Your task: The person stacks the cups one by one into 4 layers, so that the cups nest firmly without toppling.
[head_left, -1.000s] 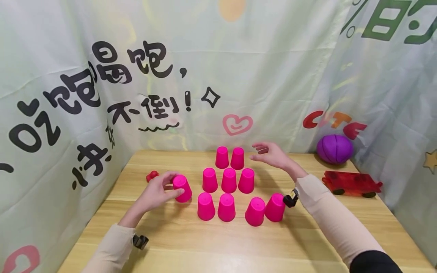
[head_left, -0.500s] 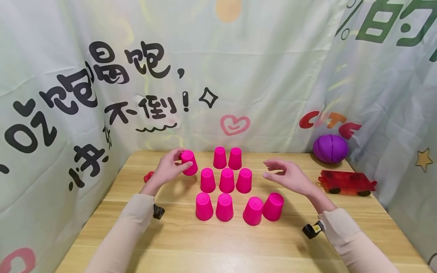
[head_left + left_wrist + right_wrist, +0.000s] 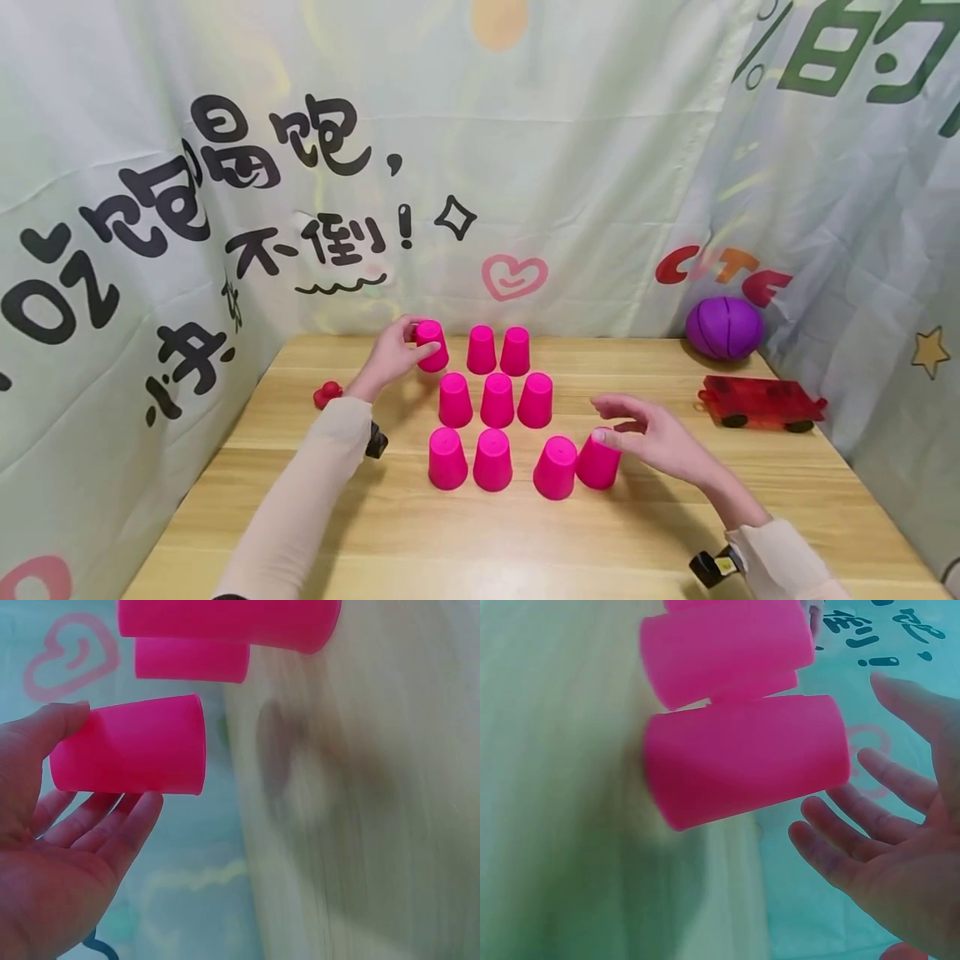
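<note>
At the back left of the table, my left hand (image 3: 393,357) holds an upside-down pink cup (image 3: 431,345) between thumb and fingers. The left wrist view shows that cup (image 3: 135,746) apart from its shadow on the wood. Two more cups (image 3: 482,350) stand just to its right. Three form a middle row (image 3: 497,402), and several make up the front (image 3: 492,461). My right hand (image 3: 651,440) hovers by the front right cup (image 3: 598,465), thumb overlapping its top in the head view. In the right wrist view, its fingers spread beside this cup (image 3: 750,759) without gripping it.
A purple ball (image 3: 724,328) and a translucent red toy car (image 3: 761,403) lie at the table's right side. On the left is a small red object (image 3: 327,394), partly behind the left forearm. Printed cloth (image 3: 600,167) hangs behind the wooden table (image 3: 465,550).
My left hand has carried its cup from the left side to the back, beside the two rear cups. My right hand has drawn back from the rear row to the front right cup.
</note>
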Motion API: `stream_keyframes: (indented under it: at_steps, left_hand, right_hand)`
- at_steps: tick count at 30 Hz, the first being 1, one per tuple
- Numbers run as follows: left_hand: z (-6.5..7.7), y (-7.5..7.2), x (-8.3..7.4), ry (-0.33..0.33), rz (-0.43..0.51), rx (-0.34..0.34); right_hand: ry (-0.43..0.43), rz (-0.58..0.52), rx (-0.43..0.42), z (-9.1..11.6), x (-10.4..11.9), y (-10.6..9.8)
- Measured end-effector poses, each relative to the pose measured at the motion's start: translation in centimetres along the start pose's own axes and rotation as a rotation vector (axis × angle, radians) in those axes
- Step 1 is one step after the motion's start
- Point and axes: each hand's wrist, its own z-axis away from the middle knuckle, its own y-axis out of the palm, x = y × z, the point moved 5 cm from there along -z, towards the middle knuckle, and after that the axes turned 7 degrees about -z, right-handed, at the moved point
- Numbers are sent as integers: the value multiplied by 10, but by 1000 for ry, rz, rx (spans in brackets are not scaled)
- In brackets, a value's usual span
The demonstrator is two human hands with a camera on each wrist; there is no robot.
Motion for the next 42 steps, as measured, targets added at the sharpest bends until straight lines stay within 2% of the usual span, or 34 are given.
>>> stream_keyframes:
  at_steps: [10, 24, 42]
  left_hand:
    - [-9, 19, 7, -44, 32, 39]
    - [-21, 39, 10, -59, -10, 50]
    - [-25, 46, 12, -68, 8, 59]
  right_hand:
    - [16, -52, 15, 16, -13, 12]
    - [1, -63, 32, 20, -36, 24]
    - [61, -36, 40, 24, -42, 24]
